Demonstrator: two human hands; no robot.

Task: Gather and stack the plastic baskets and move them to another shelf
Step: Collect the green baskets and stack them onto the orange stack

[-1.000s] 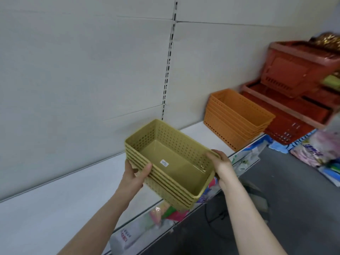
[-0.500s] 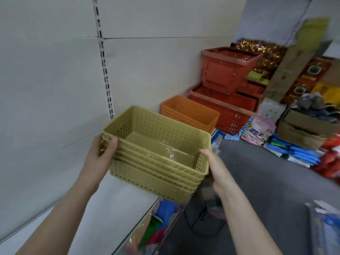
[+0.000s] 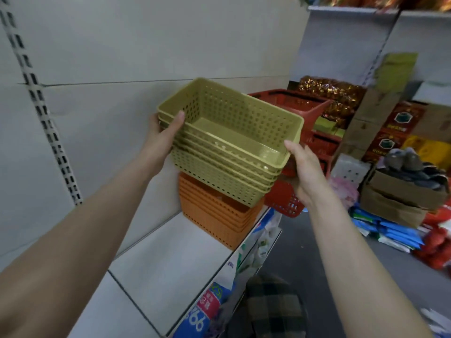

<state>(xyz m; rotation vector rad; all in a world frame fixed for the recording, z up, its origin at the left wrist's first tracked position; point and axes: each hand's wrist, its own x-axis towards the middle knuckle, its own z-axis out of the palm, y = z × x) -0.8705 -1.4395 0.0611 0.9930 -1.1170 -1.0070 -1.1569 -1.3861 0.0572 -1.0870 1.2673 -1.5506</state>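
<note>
while both hands' fingers (image 3: 179, 117) clamp the basket stack (image 3: 234, 145).

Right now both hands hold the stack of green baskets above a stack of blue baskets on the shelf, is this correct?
Not quite. In the head view the left hand and right hand do hold the green baskets, but the stack on the shelf below is orange baskets.

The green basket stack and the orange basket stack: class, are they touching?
Cannot tell. In the head view the green basket stack, held by both hands, overlaps the orange basket stack, hiding any contact or gap.
</note>
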